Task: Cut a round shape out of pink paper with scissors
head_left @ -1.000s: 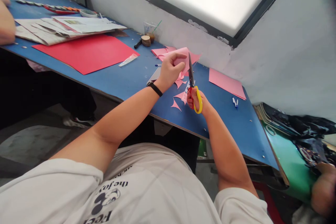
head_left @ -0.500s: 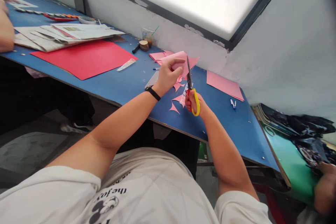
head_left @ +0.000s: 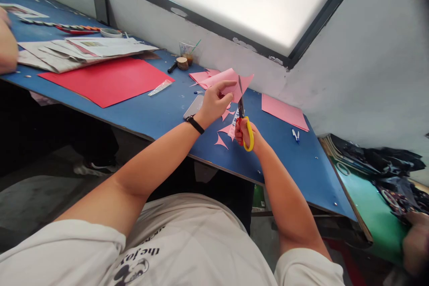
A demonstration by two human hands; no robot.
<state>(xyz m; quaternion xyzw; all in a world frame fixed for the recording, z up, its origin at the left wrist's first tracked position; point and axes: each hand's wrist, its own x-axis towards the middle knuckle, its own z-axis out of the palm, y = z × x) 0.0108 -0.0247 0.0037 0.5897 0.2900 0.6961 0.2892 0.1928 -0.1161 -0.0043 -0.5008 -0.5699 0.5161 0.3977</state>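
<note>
You're cutting pink paper above the blue table [head_left: 161, 111].
Your left hand [head_left: 214, 100] pinches the pink paper [head_left: 231, 81]; your right hand [head_left: 244, 132] grips the scissors [head_left: 242, 116], blade tips hidden against the sheet.

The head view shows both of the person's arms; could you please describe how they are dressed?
Both arms are bare from short white T-shirt sleeves down. The left sleeve and right sleeve belong to a shirt with black printed lettering on the chest. A narrow black wristband circles the left wrist. Neither the left hand nor the right hand wears a glove.
</note>
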